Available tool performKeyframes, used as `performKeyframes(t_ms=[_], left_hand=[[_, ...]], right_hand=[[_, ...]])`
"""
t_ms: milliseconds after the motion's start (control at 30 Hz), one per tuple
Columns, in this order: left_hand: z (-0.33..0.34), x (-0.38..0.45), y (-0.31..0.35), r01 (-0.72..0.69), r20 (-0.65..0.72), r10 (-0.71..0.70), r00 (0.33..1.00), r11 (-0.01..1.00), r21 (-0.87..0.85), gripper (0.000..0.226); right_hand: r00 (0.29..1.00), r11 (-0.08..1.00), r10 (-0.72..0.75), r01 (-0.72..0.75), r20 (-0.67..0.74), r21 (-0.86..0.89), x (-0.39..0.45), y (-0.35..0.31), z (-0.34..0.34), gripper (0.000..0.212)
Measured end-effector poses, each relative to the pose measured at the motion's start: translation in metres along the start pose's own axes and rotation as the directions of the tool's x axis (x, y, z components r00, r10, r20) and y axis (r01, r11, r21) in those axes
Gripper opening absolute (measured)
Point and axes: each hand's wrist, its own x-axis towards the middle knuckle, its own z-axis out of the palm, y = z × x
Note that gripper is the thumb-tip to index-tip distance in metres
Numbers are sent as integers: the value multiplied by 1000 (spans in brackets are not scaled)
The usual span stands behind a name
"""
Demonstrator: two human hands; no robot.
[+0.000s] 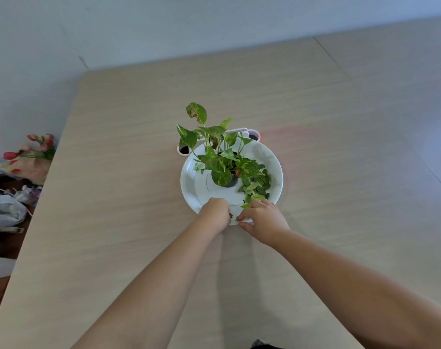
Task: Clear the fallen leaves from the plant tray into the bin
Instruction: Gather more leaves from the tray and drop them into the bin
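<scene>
Leaves (256, 188) lie heaped on the right side of the white tray (189, 182), just above and touching the fingertips of the right hand (263, 219), so that hand is plainly the nearer one for the next gather. Lowest in the frame, both forearms reach up from the bottom edge to the tray's near rim. The left hand (215, 212) is curled into a loose fist on that rim with a dark scrap showing at its edge; whether it grips a leaf I cannot tell. The right hand pinches the rim between thumb and fingers, its fingers spread toward the heap. The heap runs from lower left to upper right along the tray's curve, away from the right fingertips. Above it, at the tray's centre, stands the potted plant (222, 159). Behind the tray a pink-rimmed bin (255, 134) peeks out, near the frame's centre, on the wooden table (113, 147)
</scene>
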Motion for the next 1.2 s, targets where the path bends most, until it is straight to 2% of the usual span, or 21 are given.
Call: performKeyframes(t_ms=[100, 200, 267, 367, 500, 567, 667, 800, 900, 967, 1033, 1100, 1200], left_hand=[[0, 3, -5, -21, -29, 18, 999, 996, -90, 19], [0, 5, -3, 16, -54, -25, 998, 989, -150, 14], [1, 7, 0, 32, -79, -43, 996, 989, -142, 23], [-2, 8, 6, 56, -98, -61, 993, 997, -55, 32], [-4, 9, 8, 51, -106, -48, 993, 998, 22, 20], [-4, 9, 6, 52, -107, -49, 993, 998, 25, 13], [-6, 10, 2, 54, -54, -54, 997, 999, 1, 14], [-7, 12, 0, 42, 3, -42, 999, 999, -12, 29], [-9, 15, -3, 18, 27, -18, 999, 1000, 1, 24], [-11, 15, -4, -9, 30, 8, 1000, 1000, 9, 19], [-10, 15, -7, -36, 13, 35, 999, 999, 36, 18], [-9, 15, -9, -64, -7, 64, 998, 997, 44, 21], [-6, 14, -12, -94, -23, 95, 995, 995, 44, 24]], right_hand=[[993, 992, -2, -12, 115, 124, 5, 6, -14, 26], [994, 971, 70, -88, 86, 223, 12, 19, -29, 31], [992, 973, 113, -121, 53, 197, 19, 28, -35, 32], [985, 981, 135, -148, 109, 125, 32, 33, -41, 37], [976, 994, 102, -105, 192, 4, 48, 26, -36, 46], [970, 996, 87, -78, 229, -46, 53, 21, -30, 58], [970, 990, 81, -51, 228, -132, 62, 16, -22, 67], [968, 975, 64, -9, 241, -223, 68, 15, -22, 63], [962, 962, 3, 71, 271, -264, 68, 14, -23, 51], [962, 974, 8, 54, 272, -221, 68, 15, -20, 40], [962, 964, -18, 89, 272, -251, 67, 14, -16, 29], [964, 945, -45, 127, 263, -301, 66, 14, -12, 28], [975, 947, -42, 109, 218, -303, 67, 16, -8, 31]])
